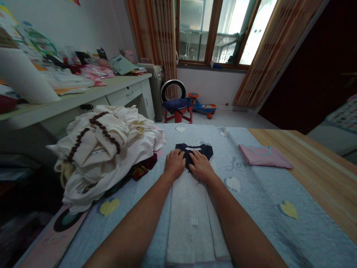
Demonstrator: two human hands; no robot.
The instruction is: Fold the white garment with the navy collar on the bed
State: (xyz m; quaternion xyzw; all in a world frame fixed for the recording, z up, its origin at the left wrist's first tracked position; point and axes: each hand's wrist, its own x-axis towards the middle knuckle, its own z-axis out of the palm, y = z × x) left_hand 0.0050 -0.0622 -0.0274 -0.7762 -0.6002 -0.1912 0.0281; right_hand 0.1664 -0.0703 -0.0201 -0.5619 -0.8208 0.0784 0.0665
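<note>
A pale garment point(190, 219) with a dark navy collar lies flat on the blue cloth point(251, 208), its sides folded into a long narrow strip. My left hand point(175, 163) rests palm down at the left side of the collar, fingers on the fabric. On the collar's right side lies my right hand point(201, 165), its fingers spread flat. Neither hand grips anything. To the right is a folded pink garment point(264, 156). A large heap of white clothes point(111, 149) with brown trim sits at the left.
A cluttered white desk point(122, 83) runs along the left wall. Beyond the cloth stand a red stool point(178, 115) with a dark cushion and a blue and orange ride-on toy point(202, 106). Bare wood surface point(320, 163) shows at the right.
</note>
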